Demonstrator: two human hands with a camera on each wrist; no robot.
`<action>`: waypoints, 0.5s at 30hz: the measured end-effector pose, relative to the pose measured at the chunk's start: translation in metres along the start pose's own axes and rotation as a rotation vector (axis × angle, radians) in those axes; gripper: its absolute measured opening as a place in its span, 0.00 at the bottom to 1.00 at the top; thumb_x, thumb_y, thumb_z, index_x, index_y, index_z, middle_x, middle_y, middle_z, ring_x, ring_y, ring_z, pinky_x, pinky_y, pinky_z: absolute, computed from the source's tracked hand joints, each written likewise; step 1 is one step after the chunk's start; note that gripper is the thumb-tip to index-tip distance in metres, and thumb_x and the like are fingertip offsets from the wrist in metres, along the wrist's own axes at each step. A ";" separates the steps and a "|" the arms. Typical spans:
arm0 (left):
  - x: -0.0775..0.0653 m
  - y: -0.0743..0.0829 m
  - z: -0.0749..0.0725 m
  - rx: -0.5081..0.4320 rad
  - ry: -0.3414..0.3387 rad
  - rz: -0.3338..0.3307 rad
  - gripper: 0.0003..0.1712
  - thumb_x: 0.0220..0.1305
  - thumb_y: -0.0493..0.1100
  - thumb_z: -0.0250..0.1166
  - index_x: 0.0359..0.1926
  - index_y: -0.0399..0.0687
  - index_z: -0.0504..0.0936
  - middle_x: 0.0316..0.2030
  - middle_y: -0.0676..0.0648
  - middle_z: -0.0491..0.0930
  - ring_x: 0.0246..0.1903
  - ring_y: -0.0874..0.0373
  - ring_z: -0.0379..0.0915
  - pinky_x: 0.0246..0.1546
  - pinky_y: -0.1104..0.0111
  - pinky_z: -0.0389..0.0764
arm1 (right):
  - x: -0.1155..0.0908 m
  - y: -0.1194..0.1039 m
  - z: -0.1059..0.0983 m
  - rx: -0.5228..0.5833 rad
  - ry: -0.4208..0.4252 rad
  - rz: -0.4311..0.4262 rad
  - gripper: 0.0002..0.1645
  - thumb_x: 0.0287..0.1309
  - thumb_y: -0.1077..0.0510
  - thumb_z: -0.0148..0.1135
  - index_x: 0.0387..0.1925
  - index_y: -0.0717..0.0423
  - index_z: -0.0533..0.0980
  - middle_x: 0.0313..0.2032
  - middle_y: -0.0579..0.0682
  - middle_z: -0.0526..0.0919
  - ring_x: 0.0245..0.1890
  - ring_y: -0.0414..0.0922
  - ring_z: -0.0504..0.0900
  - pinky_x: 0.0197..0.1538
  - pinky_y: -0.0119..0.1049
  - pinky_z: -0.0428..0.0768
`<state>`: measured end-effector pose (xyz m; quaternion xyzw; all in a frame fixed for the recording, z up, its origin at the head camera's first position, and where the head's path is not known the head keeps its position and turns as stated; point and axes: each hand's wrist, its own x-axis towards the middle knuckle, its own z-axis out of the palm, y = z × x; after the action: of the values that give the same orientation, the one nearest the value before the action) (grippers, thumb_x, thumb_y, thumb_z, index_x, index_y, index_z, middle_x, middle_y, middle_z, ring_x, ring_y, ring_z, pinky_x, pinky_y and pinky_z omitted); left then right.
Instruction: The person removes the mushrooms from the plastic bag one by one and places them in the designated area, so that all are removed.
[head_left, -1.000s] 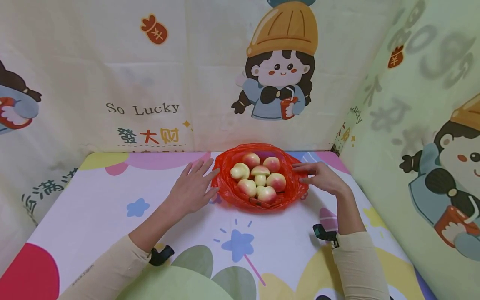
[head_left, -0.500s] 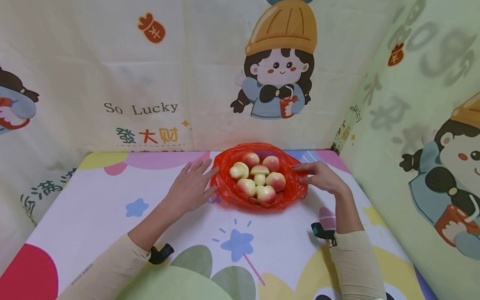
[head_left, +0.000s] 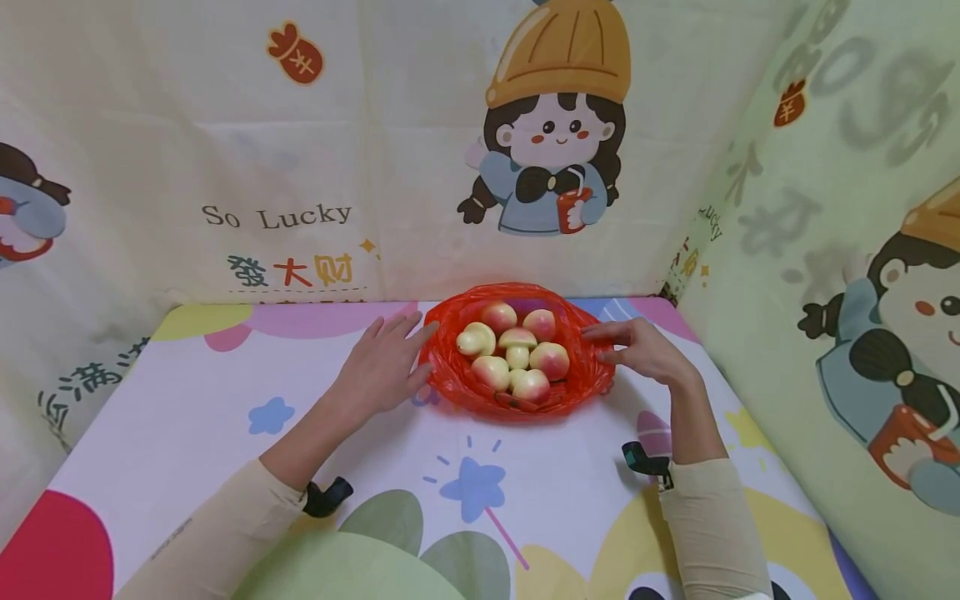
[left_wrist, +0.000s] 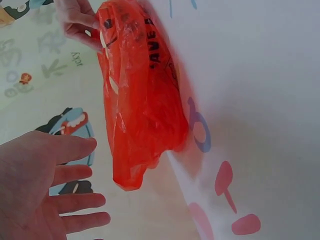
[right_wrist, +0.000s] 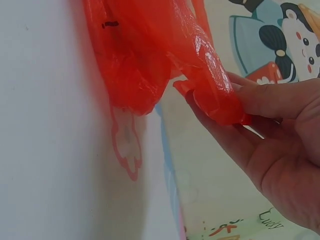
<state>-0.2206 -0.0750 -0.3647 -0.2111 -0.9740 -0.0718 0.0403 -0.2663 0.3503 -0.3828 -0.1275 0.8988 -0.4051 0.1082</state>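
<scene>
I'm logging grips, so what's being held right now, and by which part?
The right hand pinches the red plastic bag by its rim, on the right side; the left hand holds nothing.

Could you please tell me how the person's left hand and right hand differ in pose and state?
The left hand has nearly straight fingers, while the right hand has bent fingers. The left hand, beside the red bag, grips nothing, whereas the right hand pinches the bag's edge. Both are bare, below beige sleeves.
</scene>
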 end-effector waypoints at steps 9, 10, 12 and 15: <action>0.011 0.003 -0.002 0.056 0.026 0.018 0.38 0.70 0.55 0.66 0.77 0.52 0.69 0.74 0.39 0.69 0.76 0.42 0.61 0.74 0.38 0.62 | 0.000 0.004 -0.001 0.073 0.010 -0.015 0.21 0.66 0.69 0.62 0.58 0.56 0.85 0.66 0.59 0.80 0.69 0.59 0.71 0.49 0.32 0.86; 0.011 0.003 -0.002 0.061 0.023 0.020 0.38 0.70 0.55 0.66 0.77 0.51 0.69 0.74 0.39 0.69 0.76 0.42 0.61 0.74 0.38 0.62 | 0.000 0.004 -0.001 0.079 0.008 -0.019 0.21 0.67 0.69 0.62 0.58 0.55 0.85 0.67 0.59 0.79 0.69 0.59 0.71 0.50 0.32 0.86; 0.014 0.004 -0.003 0.068 0.022 0.025 0.38 0.70 0.55 0.66 0.77 0.51 0.69 0.74 0.39 0.70 0.76 0.42 0.62 0.74 0.38 0.63 | 0.000 0.006 -0.002 0.092 0.008 -0.021 0.20 0.67 0.68 0.62 0.58 0.54 0.85 0.67 0.58 0.79 0.69 0.59 0.71 0.50 0.33 0.86; 0.017 0.005 -0.005 0.065 0.025 0.029 0.38 0.69 0.54 0.68 0.76 0.51 0.70 0.72 0.39 0.72 0.74 0.43 0.64 0.73 0.38 0.64 | 0.000 0.009 -0.002 0.101 0.007 -0.035 0.20 0.68 0.67 0.62 0.58 0.54 0.84 0.67 0.57 0.79 0.68 0.59 0.71 0.50 0.33 0.87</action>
<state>-0.2338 -0.0639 -0.3572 -0.2231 -0.9720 -0.0419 0.0604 -0.2679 0.3576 -0.3878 -0.1359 0.8752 -0.4524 0.1045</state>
